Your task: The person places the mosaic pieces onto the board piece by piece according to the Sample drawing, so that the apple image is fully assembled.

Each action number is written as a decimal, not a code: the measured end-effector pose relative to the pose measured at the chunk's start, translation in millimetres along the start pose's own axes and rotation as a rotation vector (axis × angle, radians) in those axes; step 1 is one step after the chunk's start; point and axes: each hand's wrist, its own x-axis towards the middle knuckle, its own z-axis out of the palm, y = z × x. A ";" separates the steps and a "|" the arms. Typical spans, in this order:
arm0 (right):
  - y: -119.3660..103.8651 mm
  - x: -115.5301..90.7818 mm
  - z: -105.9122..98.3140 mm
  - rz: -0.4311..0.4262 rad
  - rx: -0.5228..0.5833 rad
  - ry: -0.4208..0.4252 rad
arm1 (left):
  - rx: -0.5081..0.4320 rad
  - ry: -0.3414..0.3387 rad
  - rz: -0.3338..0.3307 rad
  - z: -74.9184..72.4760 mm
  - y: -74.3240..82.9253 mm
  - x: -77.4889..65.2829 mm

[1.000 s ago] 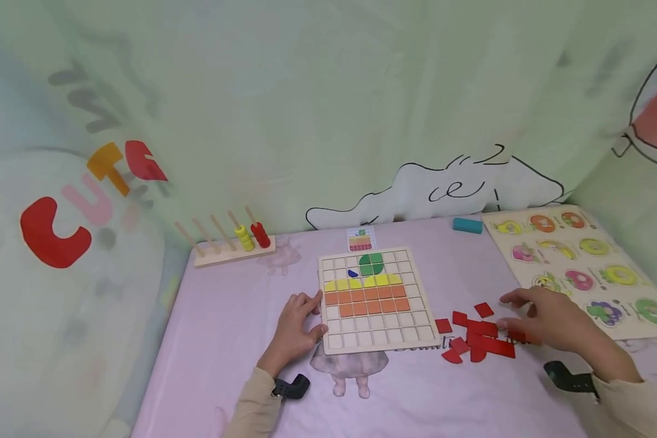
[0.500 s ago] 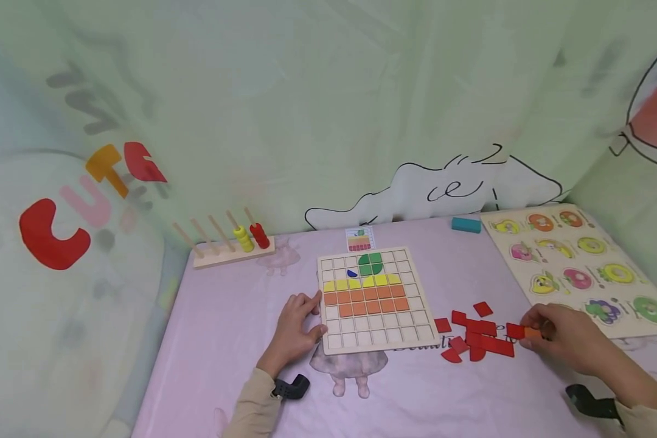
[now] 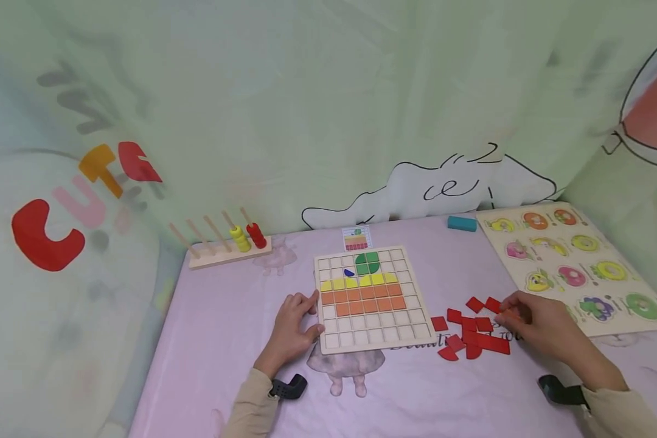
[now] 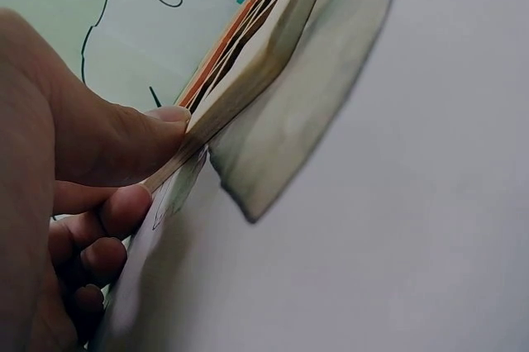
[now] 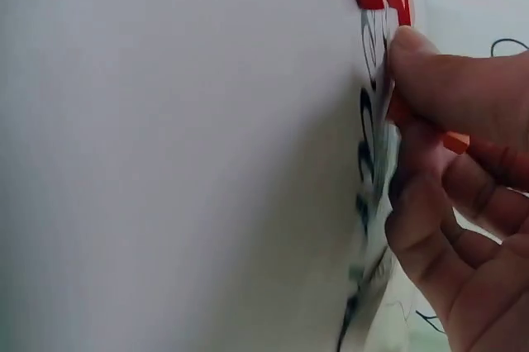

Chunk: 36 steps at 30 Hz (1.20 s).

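Note:
In the head view, a wooden grid board (image 3: 369, 339) lies on the table, filled with green, blue, yellow and orange tiles in its upper and middle rows. My left hand (image 3: 290, 328) holds its left edge; the left wrist view shows the thumb (image 4: 124, 141) on that edge and the other fingers curled below. My right hand (image 3: 542, 322) pinches an orange tile (image 3: 511, 316) at the right end of a pile of red tiles (image 3: 493, 344). In the right wrist view, the orange tile (image 5: 455, 142) is mostly covered by thumb and fingers.
A small picture card (image 3: 357, 238) lies behind the board. Beyond it are a peg stand (image 3: 230, 252) with yellow and red beads at left, and a teal block (image 3: 462, 223) at right. A fruit puzzle board (image 3: 547, 261) lies at far right, partly behind my right hand.
My right hand first moves right and takes hold of the orange tile, then comes back left with it. A red tile beside it has shifted up and left. My left hand stays at the board.

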 end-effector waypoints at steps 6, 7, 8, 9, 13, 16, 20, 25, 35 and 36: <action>-12.1 7.3 -0.9 0.000 0.059 0.066 | -0.004 -0.015 -0.008 -1.5 0.8 -0.3; -15.2 9.0 -0.4 -0.002 0.077 0.094 | -0.001 -0.016 -0.013 -1.7 0.9 -0.3; -18.4 11.0 0.3 -0.001 0.098 0.118 | 0.001 -0.017 -0.017 -2.1 1.1 -0.3; -21.7 13.0 1.8 0.005 0.120 0.140 | 0.004 -0.018 -0.021 -2.4 1.1 -0.4; -38.5 21.5 13.4 0.066 0.262 0.143 | 0.007 -0.021 -0.023 -2.7 0.8 -0.4; -55.5 28.8 23.6 0.090 0.389 0.067 | 0.017 -0.023 -0.019 -1.7 -0.7 -0.3; -82.9 37.6 35.9 0.064 0.495 -0.021 | 0.024 -0.025 -0.013 -0.2 -2.6 -0.2; -118.1 49.1 53.4 0.026 0.548 -0.043 | 0.024 -0.014 -0.005 -0.8 -2.6 -0.2; -188.8 75.0 101.6 -0.197 0.458 -0.059 | 0.017 -0.022 -0.003 -2.8 -1.2 0.0; -194.2 76.4 105.7 -0.222 0.436 -0.073 | 0.020 -0.021 0.000 -2.5 -1.3 0.1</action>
